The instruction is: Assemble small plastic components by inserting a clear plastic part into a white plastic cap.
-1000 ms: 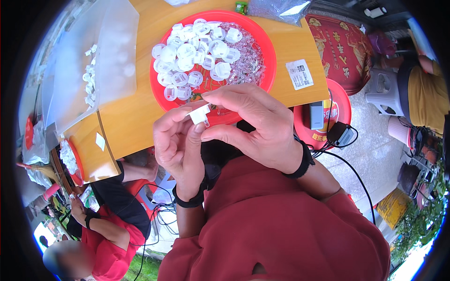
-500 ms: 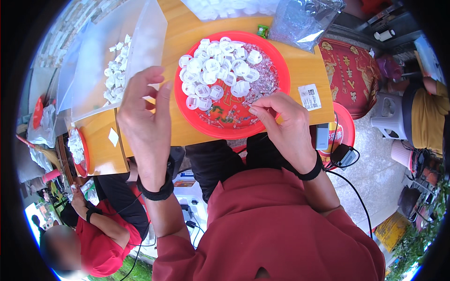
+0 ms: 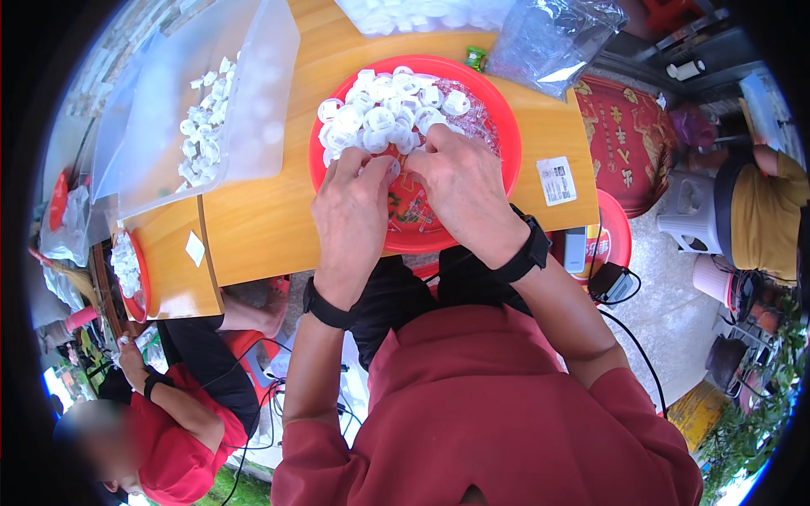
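A round red tray (image 3: 509, 152) sits on the wooden table (image 3: 270, 223) in front of me, holding a heap of small white ring-shaped parts (image 3: 384, 110) and some clear pieces. My left hand (image 3: 353, 207) lies palm-down over the tray's near side, its fingertips in the near edge of the white heap. My right hand (image 3: 466, 187) is beside it, with its fingertips curled down into the same heap. The fingertips of both hands are buried among the parts, so what they hold is hidden. Each wrist wears a black band.
A clear plastic bin (image 3: 253, 101) with white parts (image 3: 202, 135) stands at the table's left. A crumpled clear bag (image 3: 548, 38) lies at the far right. Another person in red (image 3: 169, 438) sits lower left by a second small table (image 3: 173, 270). A red stool (image 3: 616, 240) with devices is on the right.
A second ago both hands held a small white part over the tray. The left hand then swung out toward the clear bin, and now both hands are down in the tray's heap.
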### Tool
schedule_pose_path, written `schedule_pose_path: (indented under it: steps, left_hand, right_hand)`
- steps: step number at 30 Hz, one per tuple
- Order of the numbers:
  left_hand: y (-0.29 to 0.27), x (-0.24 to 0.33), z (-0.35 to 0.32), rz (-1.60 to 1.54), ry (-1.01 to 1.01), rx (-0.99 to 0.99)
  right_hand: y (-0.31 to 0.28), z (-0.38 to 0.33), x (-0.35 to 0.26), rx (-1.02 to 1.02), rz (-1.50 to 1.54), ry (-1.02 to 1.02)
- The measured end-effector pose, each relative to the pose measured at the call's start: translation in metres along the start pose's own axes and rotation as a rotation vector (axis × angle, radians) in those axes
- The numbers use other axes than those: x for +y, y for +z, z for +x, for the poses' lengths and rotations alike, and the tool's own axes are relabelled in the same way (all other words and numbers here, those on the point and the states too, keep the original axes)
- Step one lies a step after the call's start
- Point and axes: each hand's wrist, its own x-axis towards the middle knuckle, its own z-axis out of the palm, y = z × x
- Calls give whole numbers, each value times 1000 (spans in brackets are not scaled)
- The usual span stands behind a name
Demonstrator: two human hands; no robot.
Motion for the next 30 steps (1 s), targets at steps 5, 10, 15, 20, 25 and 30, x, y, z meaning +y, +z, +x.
schedule_pose_path:
  steps: [5, 10, 15, 20, 25, 30]
  left_hand:
    - [3, -2, -5, 14, 9, 30]
    - [6, -7, -10, -22, 2, 60]
    - [5, -9, -12, -69, 25, 89]
    - [1, -13, -16, -228, 2, 223]
    - [-11, -7, -22, -574, -389, 96]
    - [-8, -9, -25, -915, -447, 103]
  right_hand:
    - [3, 2, 0, -7, -107, -65]
    - [-3, -2, -4, -27, -72, -45]
    - [-23, 9, -7, -71, -123, -78]
    - [-12, 25, -4, -146, -122, -178]
    - [-3, 29, -6, -283, -167, -201]
    - [3, 26, -5, -266, -220, -285]
